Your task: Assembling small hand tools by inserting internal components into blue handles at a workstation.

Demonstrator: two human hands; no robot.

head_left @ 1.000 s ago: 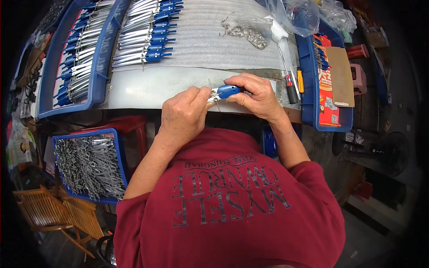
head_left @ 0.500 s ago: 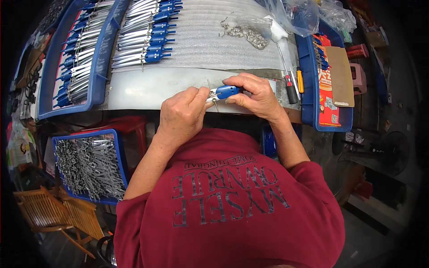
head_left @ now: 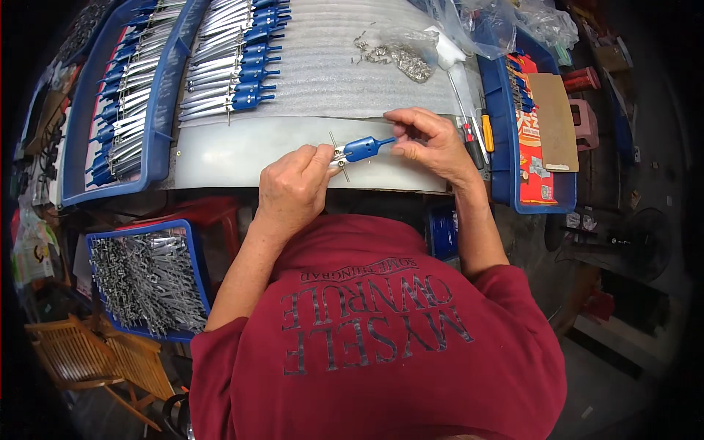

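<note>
My left hand is closed around the white end of a blue-and-white metal part, held low over the near edge of the bench. A thin pin crosses the part where its blue body meets the white pieces, and a narrow blue stem points right. At that stem is my right hand, its thumb and forefinger apart; the stem's tip reaches between them. Whether a fingertip touches it is hard to tell. Similar blue-and-white parts lie in a row on the foam sheet beyond my hands.
A blue tray of similar parts stands left; another blue bin below holds grey metal pieces. Small metal pins lie in a plastic bag at the back. Screwdrivers rest beside the right blue crate with cardboard.
My right hand has slid off the blue body toward the stem's tip, and its fingers have spread. More of the blue part now shows. My left hand keeps its grip.
</note>
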